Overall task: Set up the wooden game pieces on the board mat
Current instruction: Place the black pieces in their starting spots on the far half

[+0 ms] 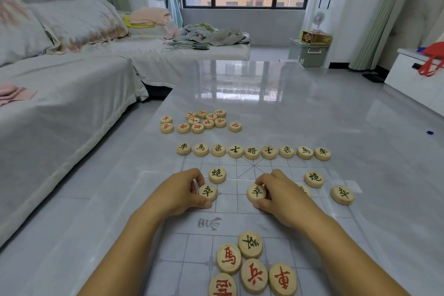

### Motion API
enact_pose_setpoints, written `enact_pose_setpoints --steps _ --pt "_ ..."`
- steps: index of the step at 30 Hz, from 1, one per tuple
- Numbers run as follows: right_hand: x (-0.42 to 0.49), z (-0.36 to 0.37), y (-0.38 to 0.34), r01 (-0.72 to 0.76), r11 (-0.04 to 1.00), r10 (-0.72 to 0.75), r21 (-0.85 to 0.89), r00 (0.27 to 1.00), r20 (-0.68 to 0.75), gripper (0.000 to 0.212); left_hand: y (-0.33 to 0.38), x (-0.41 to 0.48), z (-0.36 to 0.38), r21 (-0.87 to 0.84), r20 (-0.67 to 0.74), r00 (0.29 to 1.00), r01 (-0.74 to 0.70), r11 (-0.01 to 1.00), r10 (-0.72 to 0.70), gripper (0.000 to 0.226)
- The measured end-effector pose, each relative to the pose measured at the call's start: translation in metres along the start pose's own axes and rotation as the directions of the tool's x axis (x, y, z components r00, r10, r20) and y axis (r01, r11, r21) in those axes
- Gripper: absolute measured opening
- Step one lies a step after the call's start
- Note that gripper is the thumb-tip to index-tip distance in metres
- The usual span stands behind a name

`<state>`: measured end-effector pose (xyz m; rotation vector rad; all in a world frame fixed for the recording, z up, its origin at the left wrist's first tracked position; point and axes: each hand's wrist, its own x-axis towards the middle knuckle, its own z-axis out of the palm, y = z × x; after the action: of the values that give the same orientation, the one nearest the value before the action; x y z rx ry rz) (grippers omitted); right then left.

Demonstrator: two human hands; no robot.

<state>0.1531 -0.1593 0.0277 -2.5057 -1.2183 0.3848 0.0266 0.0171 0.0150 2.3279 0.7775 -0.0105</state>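
The board mat [225,206], a clear sheet with a printed grid, lies on the glossy table [312,108] toward its near edge. The dark-lettered side is almost set: a back row of nine pieces [251,152] stands along the far side of the mat, with two cannon pieces [217,175] in front of it. The step in hand seems to be the soldier row. The left hand [180,193] pinches the left soldier piece [207,192] between thumb and fingers, and the right hand [283,196] pinches the middle soldier piece [256,193] in the same way; both pieces lie flat on the mat. The hands are apart. Next, each piece probably needs to sit exactly on a line crossing before the fingers let go. The red pieces [201,121] near the far left edge and the near pile [253,271] are not yet placed.
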Motion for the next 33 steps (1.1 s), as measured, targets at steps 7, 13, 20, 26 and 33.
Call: enact_pose_setpoints --steps 7,13,20,26,33 --pt "0.0006 0.0014 -0.0009 -0.008 1.0 0.008 -0.009 1.0 0.003 0.044 0.0014 -0.0014 0.0023 -0.036 -0.029 1.0 -0.004 0.999 0.002 0.038" --pt "-0.0004 0.0012 -0.0027 -0.004 1.0 0.004 -0.03 1.0 0.014 0.047 -0.0016 -0.0012 0.0008 -0.069 -0.014 1.0 -0.021 0.997 0.02 0.033" --pt "-0.0009 0.0007 -0.0036 -0.016 0.999 0.016 -0.034 1.0 0.012 0.045 -0.0041 0.0008 0.0043 -0.086 -0.032 0.999 -0.045 0.995 0.043 0.028" --pt "-0.0005 0.0008 -0.0047 -0.024 0.999 0.025 -0.033 1.0 0.018 0.041 -0.0016 0.0019 0.0072 -0.101 -0.046 0.998 -0.058 0.993 0.053 0.028" --pt "-0.0034 -0.0003 -0.0064 -0.032 0.999 0.032 -0.015 0.999 0.013 0.04 -0.0006 0.0013 0.0063 -0.101 -0.036 0.998 -0.053 0.993 0.05 0.03"
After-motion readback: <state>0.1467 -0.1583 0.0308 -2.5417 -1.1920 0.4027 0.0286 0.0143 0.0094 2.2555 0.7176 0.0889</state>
